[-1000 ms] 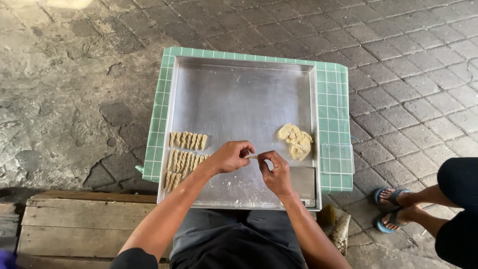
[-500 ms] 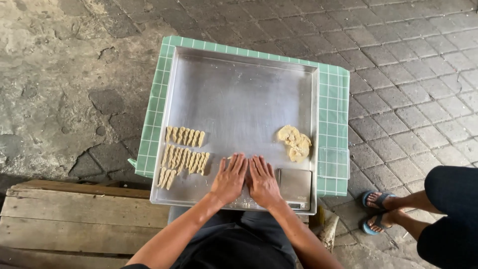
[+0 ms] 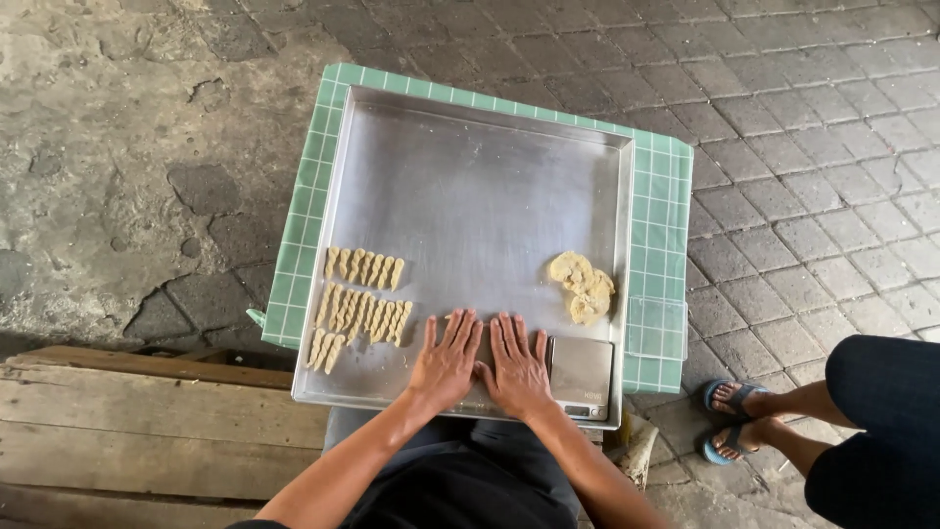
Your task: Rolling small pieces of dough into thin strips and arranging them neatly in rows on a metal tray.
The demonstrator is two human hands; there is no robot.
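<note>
A large metal tray (image 3: 470,186) rests on a green tiled table (image 3: 658,225). My left hand (image 3: 446,360) and my right hand (image 3: 516,367) lie flat, palms down, side by side on the tray's near edge, fingers spread; whatever is under the palms is hidden. Several twisted dough pieces (image 3: 360,302) are lined up in rows at the tray's left, close to my left hand. A lump of pale dough (image 3: 582,285) sits at the right. A small digital scale (image 3: 580,374) stands in the near right corner, beside my right hand.
Wooden planks (image 3: 147,421) lie at the lower left. Another person's legs and feet in blue sandals (image 3: 729,421) stand at the lower right. The ground is cracked concrete on the left and paving bricks (image 3: 803,118) on the right.
A second ago my fingers pinched a small piece of dough between both hands. Both hands have since dropped flat onto the tray, palms down, and slid slightly forward.
</note>
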